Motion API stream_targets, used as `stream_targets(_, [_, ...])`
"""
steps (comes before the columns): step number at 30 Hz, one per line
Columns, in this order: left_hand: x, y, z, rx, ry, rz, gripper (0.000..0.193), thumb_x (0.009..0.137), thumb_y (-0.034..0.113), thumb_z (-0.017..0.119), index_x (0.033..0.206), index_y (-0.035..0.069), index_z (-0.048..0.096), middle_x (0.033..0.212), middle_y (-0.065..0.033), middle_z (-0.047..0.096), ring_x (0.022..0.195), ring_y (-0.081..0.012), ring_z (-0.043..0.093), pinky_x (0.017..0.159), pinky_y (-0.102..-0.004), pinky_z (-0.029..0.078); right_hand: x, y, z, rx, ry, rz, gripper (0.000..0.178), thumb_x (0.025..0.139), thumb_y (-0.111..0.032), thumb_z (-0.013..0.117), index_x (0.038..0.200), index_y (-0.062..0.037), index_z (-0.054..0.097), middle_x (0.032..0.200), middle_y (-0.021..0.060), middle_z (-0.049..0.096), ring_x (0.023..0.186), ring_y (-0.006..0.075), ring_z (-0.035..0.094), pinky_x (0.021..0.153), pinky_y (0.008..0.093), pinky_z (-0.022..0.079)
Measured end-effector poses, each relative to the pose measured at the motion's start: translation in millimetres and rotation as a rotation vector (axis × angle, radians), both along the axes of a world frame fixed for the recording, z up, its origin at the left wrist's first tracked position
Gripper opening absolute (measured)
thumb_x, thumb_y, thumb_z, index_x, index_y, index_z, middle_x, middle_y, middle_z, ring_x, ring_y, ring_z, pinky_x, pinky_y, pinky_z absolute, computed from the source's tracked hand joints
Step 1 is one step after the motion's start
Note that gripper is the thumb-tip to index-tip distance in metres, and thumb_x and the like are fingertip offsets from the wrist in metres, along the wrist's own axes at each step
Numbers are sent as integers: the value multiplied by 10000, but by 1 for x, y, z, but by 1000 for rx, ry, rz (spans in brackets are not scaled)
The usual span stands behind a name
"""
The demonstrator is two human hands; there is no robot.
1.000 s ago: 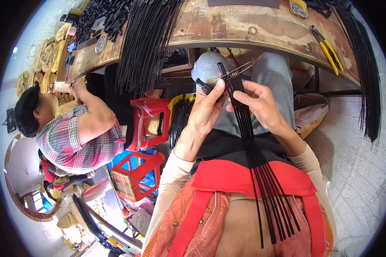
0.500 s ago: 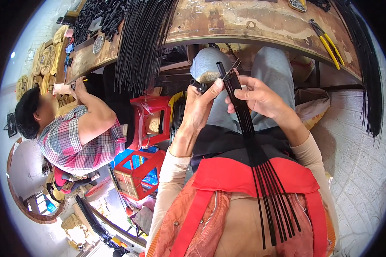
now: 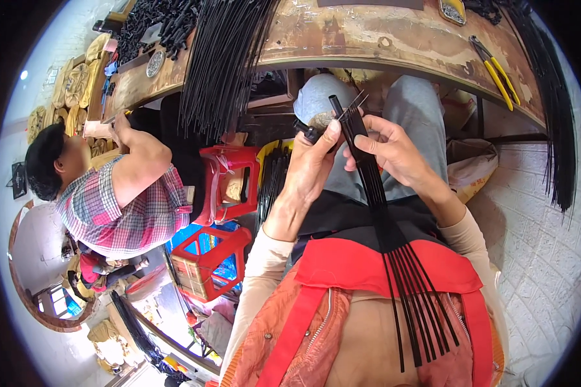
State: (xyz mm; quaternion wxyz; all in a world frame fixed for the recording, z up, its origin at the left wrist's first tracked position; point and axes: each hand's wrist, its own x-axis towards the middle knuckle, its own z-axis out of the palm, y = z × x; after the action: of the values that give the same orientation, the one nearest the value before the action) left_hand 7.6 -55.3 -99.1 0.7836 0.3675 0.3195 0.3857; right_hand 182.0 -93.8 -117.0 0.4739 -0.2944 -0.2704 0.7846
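Observation:
A bundle of thin black umbrella ribs (image 3: 370, 180) runs from between my hands down over my lap, its far ends fanned out over the red apron band. At its head stands a short black tube (image 3: 335, 105), with thin wire-like pieces (image 3: 356, 102) sticking out beside it. My left hand (image 3: 306, 168) is closed, its thumb pressed against the tube; its fingertips are mostly hidden behind. Another dark cylindrical piece (image 3: 310, 133) pokes out of that hand's curled fingers. My right hand (image 3: 399, 155) pinches the ribs just below their head, thumb on top.
The worn wooden bench (image 3: 342, 39) ahead carries yellow-handled pliers (image 3: 497, 76), a small tray of metal bits (image 3: 452, 11) and dark parts. Long black rods (image 3: 223, 71) hang over its edge. Red stools (image 3: 213, 258) and a seated person (image 3: 119, 200) are at left.
The view has shifted slightly, carrying the scene a little to the right. My left wrist has turned a little, and the dark piece in that hand is now tilted differently. Both grips persist.

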Motion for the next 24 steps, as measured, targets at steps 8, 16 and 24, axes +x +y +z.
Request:
stream_targets(8, [10,1,8,58,-72,20,409,975,174,556,1336,-4,481,1330,-106,532,1180,-180,513,974,-346,438,-3,-5,5,161,-111,-40,318,980,-162,538,1255,-14,481,922,63,566,801,137,583,814,402,574])
stream_targets(16, [9,60,53,472,194,-108,374,945,259,594,1227,15,606,1348,-129,541,1288,-207,459,1081,-363,329,-5,-7,7,155,-101,-38,307,979,-126,524,1264,-24,468,909,68,568,805,143,587,839,425,562])
stream_targets(24, [7,55,33,83,-42,-244,526,873,227,705,1311,12,508,1154,-109,638,1105,-189,576,1007,-343,412,-4,-7,13,123,-139,-70,260,973,-93,511,1219,-14,485,909,71,578,805,149,598,848,430,561])
